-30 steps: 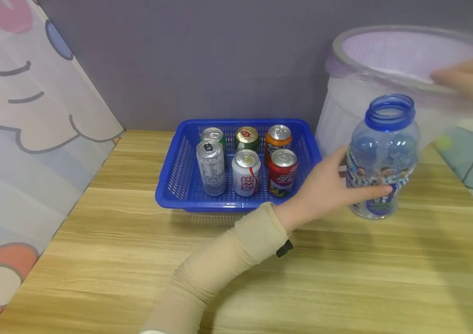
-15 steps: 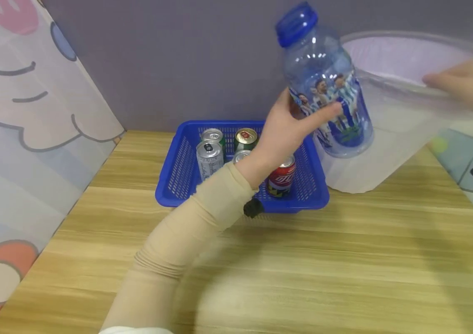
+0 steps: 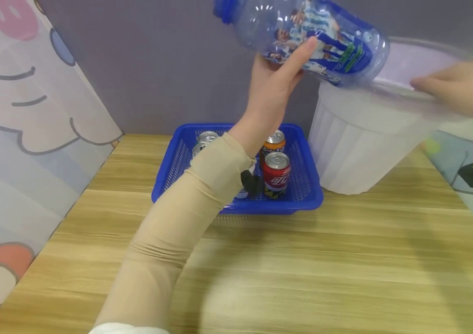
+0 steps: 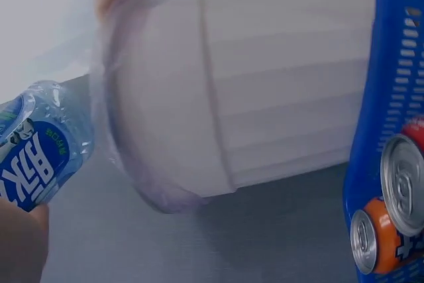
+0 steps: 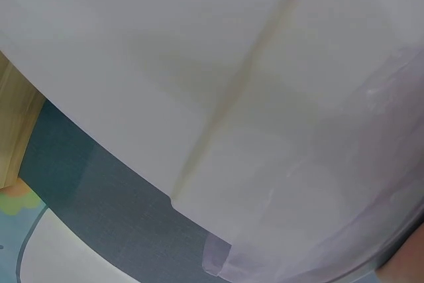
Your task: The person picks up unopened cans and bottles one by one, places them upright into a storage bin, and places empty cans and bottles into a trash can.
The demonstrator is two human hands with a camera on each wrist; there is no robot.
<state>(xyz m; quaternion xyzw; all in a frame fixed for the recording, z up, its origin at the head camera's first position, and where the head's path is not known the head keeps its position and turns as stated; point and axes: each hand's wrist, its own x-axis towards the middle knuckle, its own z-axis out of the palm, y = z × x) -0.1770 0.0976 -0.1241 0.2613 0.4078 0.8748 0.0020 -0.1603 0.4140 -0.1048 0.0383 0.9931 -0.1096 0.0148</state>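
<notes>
My left hand (image 3: 273, 86) grips a large clear plastic bottle (image 3: 345, 48) with a blue neck and a printed label of people in striped shirts. The bottle leans nearly flat, neck to the left, its base overlapping the rim of a white trash bin (image 3: 353, 144) in the head view. From the left wrist, the bottle's base (image 4: 73, 120) appears just outside the lined mouth of the bin (image 4: 285, 77). My right hand (image 3: 466, 88), blurred, holds the bin's near right rim. A thin purplish bag (image 5: 391, 117) lines the bin, which tilts slightly.
Left of the bin, a blue plastic basket (image 3: 303, 204) stands on the wooden table (image 3: 324, 273). In it are several drink cans, among them a red can (image 3: 276, 176) and an orange can (image 3: 273, 142); my left forearm hides some. A grey wall (image 3: 149, 69) rises behind.
My left hand has lifted the bottle up and leftward from upright near the table, tipping it nearly flat. My right hand stays at the bin's rim, shifting slightly left.
</notes>
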